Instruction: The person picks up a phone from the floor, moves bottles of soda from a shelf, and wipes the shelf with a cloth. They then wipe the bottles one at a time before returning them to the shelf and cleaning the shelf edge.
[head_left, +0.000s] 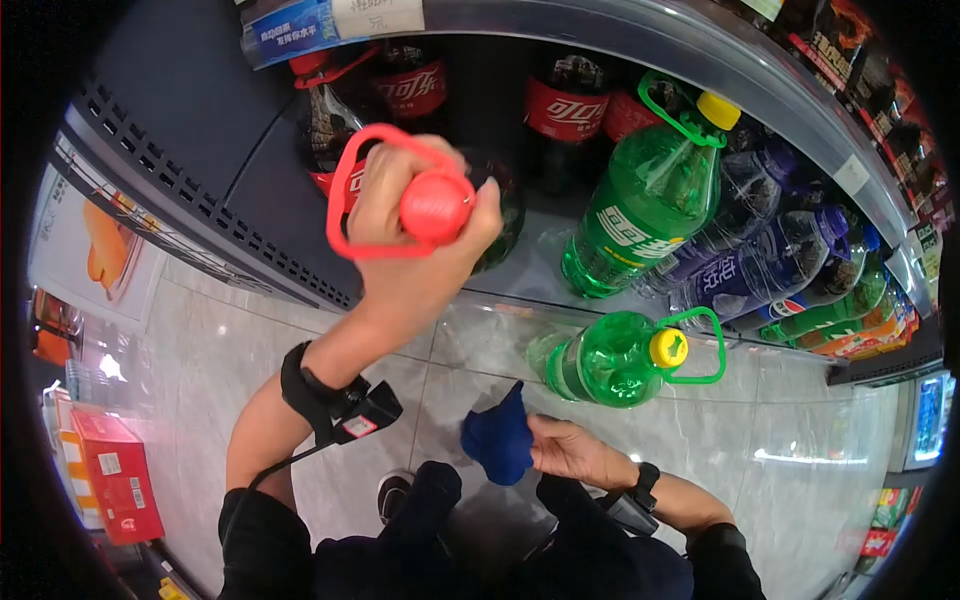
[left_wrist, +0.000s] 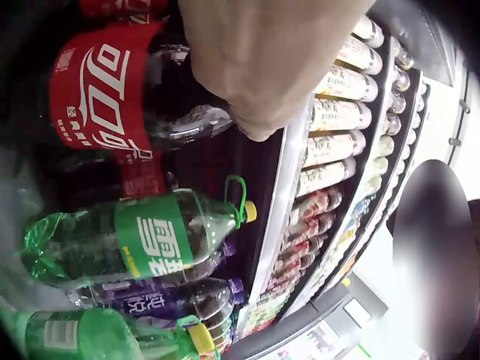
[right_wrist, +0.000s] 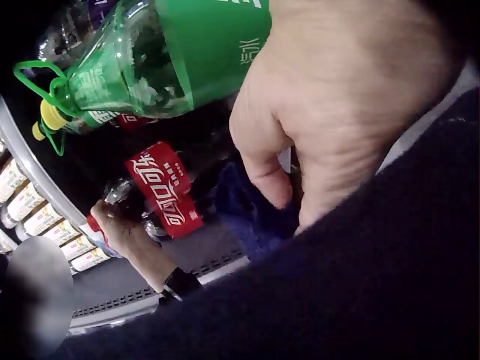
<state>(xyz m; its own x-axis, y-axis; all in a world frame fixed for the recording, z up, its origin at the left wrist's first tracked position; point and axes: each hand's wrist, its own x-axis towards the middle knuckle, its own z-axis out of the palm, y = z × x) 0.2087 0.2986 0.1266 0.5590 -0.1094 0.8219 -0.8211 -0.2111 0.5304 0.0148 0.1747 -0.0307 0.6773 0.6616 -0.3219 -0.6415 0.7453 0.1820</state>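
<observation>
Just now the left hand point(head_left: 405, 235) grips a large cola bottle point(left_wrist: 101, 90) at its neck, the fingers curled and clamped round it just beneath the red cap point(head_left: 437, 206), while the red carrying loop point(head_left: 338, 215) encircles part of the hand. The cola bottle has a red label with white lettering, and much of it is hidden under the hand in the head view. Lower down, the right hand point(head_left: 578, 452) pinches a dark blue cloth point(head_left: 497, 440) between its thumb and fingers, near the person's knees and well apart from the cola bottle. On the shelf point(head_left: 545, 215), more cola bottles point(head_left: 565, 110) stand towards the back, and a green bottle point(head_left: 650, 190) with a yellow cap and a green loop stands to their right. Beside it, bottles with purple caps point(head_left: 805, 240) continue the row. Another green bottle with a yellow cap point(head_left: 610, 362) is in front of the shelf edge, above the grey tiled floor point(head_left: 770, 430) in the head view; what supports it cannot be told. A red box point(head_left: 118, 480) sits at the far left.
</observation>
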